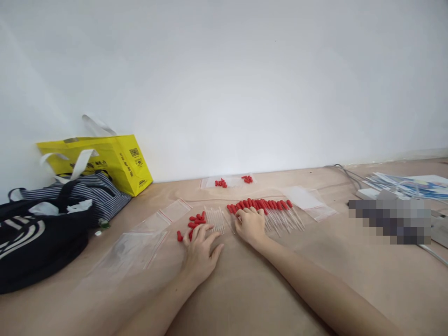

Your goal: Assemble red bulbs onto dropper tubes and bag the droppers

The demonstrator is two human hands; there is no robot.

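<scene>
Hands both down on the tan table (238, 289): left hand (201, 249) flat, fingers spread, holding nothing, tips by the loose red caps (196, 220), right hand (250, 225) on the row of red-topped droppers (269, 206), can't tell if it's pinching one

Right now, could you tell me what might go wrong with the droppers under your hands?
The right hand rests on the row of droppers; pressing could crack the thin tubes or roll them out of line. The left hand lies by the loose red bulbs and bare clear tubes; a sweep might scatter them.
</scene>
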